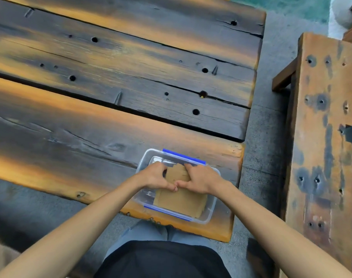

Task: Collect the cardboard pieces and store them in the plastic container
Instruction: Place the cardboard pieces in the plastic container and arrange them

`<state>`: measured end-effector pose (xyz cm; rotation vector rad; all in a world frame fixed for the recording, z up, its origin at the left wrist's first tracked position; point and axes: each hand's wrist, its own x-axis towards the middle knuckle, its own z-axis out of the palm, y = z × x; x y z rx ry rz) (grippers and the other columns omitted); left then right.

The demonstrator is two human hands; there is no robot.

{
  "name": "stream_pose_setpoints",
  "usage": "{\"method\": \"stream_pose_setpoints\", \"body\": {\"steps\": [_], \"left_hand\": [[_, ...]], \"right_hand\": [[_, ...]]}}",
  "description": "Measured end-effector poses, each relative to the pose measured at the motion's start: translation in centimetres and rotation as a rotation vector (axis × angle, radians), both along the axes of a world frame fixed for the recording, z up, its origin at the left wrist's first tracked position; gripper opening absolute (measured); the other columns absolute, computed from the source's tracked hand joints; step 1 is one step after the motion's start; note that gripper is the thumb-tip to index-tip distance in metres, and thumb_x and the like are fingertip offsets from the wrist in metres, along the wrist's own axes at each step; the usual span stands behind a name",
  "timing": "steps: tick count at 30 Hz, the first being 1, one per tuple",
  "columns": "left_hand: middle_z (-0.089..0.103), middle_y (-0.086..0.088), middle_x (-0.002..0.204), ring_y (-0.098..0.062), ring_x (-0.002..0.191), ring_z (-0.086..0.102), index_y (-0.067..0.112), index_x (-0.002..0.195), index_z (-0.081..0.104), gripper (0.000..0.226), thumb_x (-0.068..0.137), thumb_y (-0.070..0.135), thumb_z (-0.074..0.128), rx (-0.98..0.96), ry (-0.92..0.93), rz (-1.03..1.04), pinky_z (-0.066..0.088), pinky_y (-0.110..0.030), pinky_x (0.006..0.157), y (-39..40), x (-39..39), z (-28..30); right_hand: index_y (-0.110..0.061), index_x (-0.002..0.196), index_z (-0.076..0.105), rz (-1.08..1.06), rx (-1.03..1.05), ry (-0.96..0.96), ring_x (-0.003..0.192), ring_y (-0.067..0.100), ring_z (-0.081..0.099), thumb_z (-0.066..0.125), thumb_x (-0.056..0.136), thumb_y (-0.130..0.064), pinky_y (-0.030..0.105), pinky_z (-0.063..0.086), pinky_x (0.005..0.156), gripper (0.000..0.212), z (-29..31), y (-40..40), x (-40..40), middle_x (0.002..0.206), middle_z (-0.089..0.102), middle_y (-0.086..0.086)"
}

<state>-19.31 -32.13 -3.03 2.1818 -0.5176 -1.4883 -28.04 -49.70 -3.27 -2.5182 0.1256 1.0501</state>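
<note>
Now both hands, left hand (157, 176) and right hand (199, 178), grip brown cardboard pieces (180, 194) inside the clear blue-clipped plastic container (210, 210) on the weathered wooden bench (90, 125); pressing them flat would seat them.

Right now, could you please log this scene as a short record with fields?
surface: wooden plank table
container: clear plastic container with blue clips, near the table's front edge
contents: cardboard pieces inside the container
left hand: gripping the cardboard over the container
right hand: gripping the same cardboard
thumbs: touching
loose cardboard on table: none visible
beside table: wooden bench
</note>
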Motion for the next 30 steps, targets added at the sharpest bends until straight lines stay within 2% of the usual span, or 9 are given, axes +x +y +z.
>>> {"method": "stream_pose_setpoints", "body": {"steps": [2, 4, 7, 11, 16, 22, 24, 27, 30], "left_hand": [[0.068, 0.007, 0.079, -0.013, 0.077, 0.065, 0.027, 0.072, 0.068, 0.027, 0.065, 0.039, 0.091, -0.006, 0.027, -0.008, 0.049, -0.021, 0.062, -0.2, 0.1, -0.2], [0.060, 0.001, 0.110, -0.017, 0.104, 0.060, 0.023, 0.091, 0.073, 0.042, 0.062, 0.049, 0.089, 0.034, 0.021, -0.083, 0.054, -0.031, 0.085, -0.2, -0.1, -0.4], [0.033, 0.002, 0.132, -0.015, 0.130, 0.035, 0.020, 0.115, 0.069, 0.067, 0.064, 0.060, 0.084, 0.102, -0.011, -0.179, 0.037, -0.034, 0.113, -0.1, -0.4, -0.6], [0.024, 0.002, 0.137, -0.019, 0.136, 0.024, 0.025, 0.114, 0.069, 0.060, 0.068, 0.061, 0.081, 0.089, 0.005, -0.183, 0.032, -0.037, 0.116, -0.2, -0.7, -1.0], [0.007, 0.006, 0.155, -0.023, 0.147, 0.007, 0.028, 0.107, 0.071, 0.044, 0.074, 0.057, 0.078, 0.015, 0.040, -0.207, 0.024, -0.035, 0.118, 0.2, -0.6, -1.3], [0.003, 0.011, 0.160, -0.021, 0.149, 0.013, 0.032, 0.098, 0.069, 0.029, 0.079, 0.052, 0.076, -0.075, 0.084, -0.189, 0.026, -0.043, 0.121, 0.7, -0.2, -1.3], [-0.001, 0.011, 0.160, -0.023, 0.149, 0.008, 0.026, 0.111, 0.071, 0.047, 0.079, 0.060, 0.071, -0.066, 0.066, -0.221, 0.023, -0.042, 0.122, 0.7, -0.7, -1.7], [-0.007, 0.010, 0.160, -0.023, 0.149, -0.002, 0.016, 0.132, 0.060, 0.081, 0.073, 0.072, 0.064, -0.041, 0.037, -0.257, 0.019, -0.041, 0.123, 0.7, -1.5, -2.0], [-0.009, 0.009, 0.160, -0.025, 0.150, -0.005, 0.008, 0.145, 0.048, 0.107, 0.067, 0.081, 0.056, -0.009, 0.034, -0.280, 0.020, -0.044, 0.123, 0.6, -1.4, -1.8]], "right_hand": [[-0.011, 0.143, 0.041, 0.069, 0.028, 0.034, 0.100, 0.030, 0.066, 0.049, 0.086, -0.077, 0.042, 0.054, 0.086, 0.088, -0.4, -0.5, 0.4, 0.114, 0.071, 0.014], [-0.012, 0.153, 0.032, 0.132, 0.076, 0.082, 0.102, 0.031, 0.066, 0.052, 0.085, -0.077, 0.043, 0.054, 0.090, 0.097, -0.8, -1.1, 0.7, 0.116, 0.070, 0.015], [-0.014, 0.161, 0.020, 0.179, 0.190, 0.138, 0.110, 0.028, 0.063, 0.060, 0.084, -0.071, 0.033, 0.050, 0.091, 0.103, -1.2, -1.9, 0.9, 0.125, 0.068, 0.014], [-0.016, 0.162, 0.015, 0.188, 0.299, 0.220, 0.117, 0.025, 0.060, 0.066, 0.083, -0.067, 0.032, 0.048, 0.099, 0.107, -1.0, -2.6, 1.4, 0.135, 0.063, 0.010], [-0.017, 0.161, 0.014, 0.251, 0.260, 0.203, 0.099, 0.021, 0.062, 0.067, 0.082, -0.067, 0.037, 0.053, 0.090, 0.107, -0.5, -2.5, 1.7, 0.113, 0.068, 0.007], [-0.023, 0.139, 0.050, 0.158, 0.383, 0.198, 0.096, 0.018, 0.065, 0.073, 0.081, -0.058, 0.040, 0.055, 0.089, 0.071, 0.3, -2.3, 1.8, 0.111, 0.070, 0.000], [-0.021, 0.145, 0.044, 0.192, 0.358, 0.163, 0.100, 0.021, 0.065, 0.073, 0.082, -0.059, 0.040, 0.054, 0.091, 0.079, 0.6, -2.3, 1.6, 0.115, 0.069, 0.003], [-0.014, 0.161, 0.015, 0.274, 0.257, 0.130, 0.109, 0.026, 0.063, 0.070, 0.081, -0.064, 0.040, 0.051, 0.097, 0.109, 0.6, -2.1, 1.4, 0.126, 0.067, 0.012], [-0.015, 0.163, 0.004, 0.343, 0.221, 0.142, 0.104, 0.028, 0.065, 0.069, 0.082, -0.065, 0.041, 0.052, 0.096, 0.116, 0.7, -2.0, 1.7, 0.121, 0.069, 0.016]]}}
